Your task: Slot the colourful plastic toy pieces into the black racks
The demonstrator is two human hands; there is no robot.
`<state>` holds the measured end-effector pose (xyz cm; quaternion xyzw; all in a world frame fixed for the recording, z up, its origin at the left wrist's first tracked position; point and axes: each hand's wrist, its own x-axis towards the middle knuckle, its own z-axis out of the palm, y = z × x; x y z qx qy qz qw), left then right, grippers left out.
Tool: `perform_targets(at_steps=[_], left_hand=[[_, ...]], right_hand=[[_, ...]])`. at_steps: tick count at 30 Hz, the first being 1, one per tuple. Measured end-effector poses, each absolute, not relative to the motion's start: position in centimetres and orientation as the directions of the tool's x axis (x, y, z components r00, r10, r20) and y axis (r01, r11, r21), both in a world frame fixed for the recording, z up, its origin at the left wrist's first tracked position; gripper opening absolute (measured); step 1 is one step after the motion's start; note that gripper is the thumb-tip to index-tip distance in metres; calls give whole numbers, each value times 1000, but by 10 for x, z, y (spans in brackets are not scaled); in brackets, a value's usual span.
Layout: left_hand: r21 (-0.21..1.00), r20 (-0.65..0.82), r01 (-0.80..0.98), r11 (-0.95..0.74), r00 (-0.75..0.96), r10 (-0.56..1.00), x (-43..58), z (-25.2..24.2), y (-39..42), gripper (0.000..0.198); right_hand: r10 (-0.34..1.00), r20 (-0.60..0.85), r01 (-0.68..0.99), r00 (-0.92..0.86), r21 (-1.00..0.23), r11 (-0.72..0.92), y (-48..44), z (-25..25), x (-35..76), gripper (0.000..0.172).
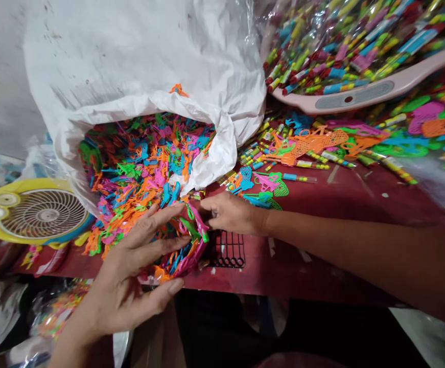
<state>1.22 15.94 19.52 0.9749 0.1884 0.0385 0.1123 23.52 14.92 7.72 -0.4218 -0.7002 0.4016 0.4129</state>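
Note:
My left hand (pixel 141 266) curves around a bundle of small colourful plastic toy pieces (pixel 193 253) at the table's near edge, its fingers over the top and its thumb on the near side. Pink, green, blue and orange pieces show between the fingers. My right hand (pixel 233 212) is closed beside the bundle, fingertips against its far right side; what they pinch is hidden. Beneath that hand lies a black wire rack (pixel 228 250). Right behind the bundle, a large white sack (pixel 149 66) opens toward me, with many similar pieces (pixel 149 163) spilling out.
A yellow fan (pixel 46 214) lies at the left. Blue and green racket-shaped pieces (pixel 268 186) rest on the red table (pixel 322 199) beyond my right wrist. Candy-like tubes (pixel 314 163) and more pieces are heaped behind, below a pink basket (pixel 345 97) full of tubes.

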Motion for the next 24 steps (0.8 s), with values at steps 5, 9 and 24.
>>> perform_targets(at_steps=[5, 9, 24], left_hand=[[216, 35, 359, -908, 926, 375, 13, 195, 159, 41], [221, 31, 368, -903, 923, 384, 12, 195, 160, 41], [229, 45, 389, -892, 911, 409, 17, 195, 157, 82]], right_hand=[[903, 271, 352, -332, -853, 385, 149, 83, 238, 14], [887, 304, 389, -347, -815, 431, 150, 83, 239, 20], [886, 144, 724, -440, -527, 445, 150, 92, 227, 16]])
